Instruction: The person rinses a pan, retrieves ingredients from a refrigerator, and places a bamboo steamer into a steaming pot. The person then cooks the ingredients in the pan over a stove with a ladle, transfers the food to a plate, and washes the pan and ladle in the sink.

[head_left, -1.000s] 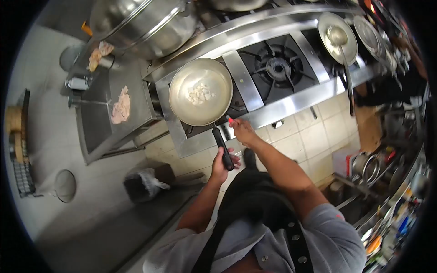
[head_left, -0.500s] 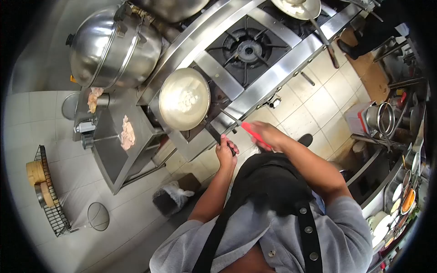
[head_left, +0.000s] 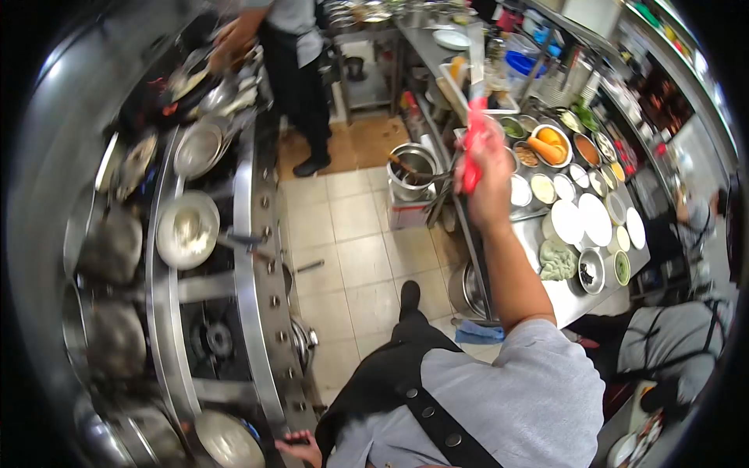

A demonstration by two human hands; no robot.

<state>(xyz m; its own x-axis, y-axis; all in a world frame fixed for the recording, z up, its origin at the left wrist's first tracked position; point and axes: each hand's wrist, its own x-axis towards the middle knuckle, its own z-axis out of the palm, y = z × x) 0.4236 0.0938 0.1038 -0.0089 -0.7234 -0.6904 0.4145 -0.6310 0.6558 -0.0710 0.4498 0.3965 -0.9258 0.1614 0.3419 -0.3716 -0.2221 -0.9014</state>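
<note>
My right hand (head_left: 488, 168) is raised over the edge of the right-hand counter, its fingers wrapped round the red handle of a spatula (head_left: 476, 117). The spatula's long, flat metal blade points away from me and touches no food. At the bottom of the view, my left hand (head_left: 303, 448) is closed round the dark handle of a frying pan (head_left: 228, 441). That pan sits at the near end of the stove, with a pale inside; its lower part is cut off by the dark frame edge.
The stove (head_left: 248, 312) runs along the left, with a bare burner (head_left: 214, 339) and another pan (head_left: 187, 230). A co-worker (head_left: 300, 70) stands at its far end. Food containers (head_left: 550, 144) and white bowls (head_left: 597, 218) crowd the right counter. A pot (head_left: 412, 168) stands ahead.
My view has swung right, from the stove to the aisle and counter. My right hand has carried the spatula away from the stove to the counter. My left hand keeps the pan handle.
</note>
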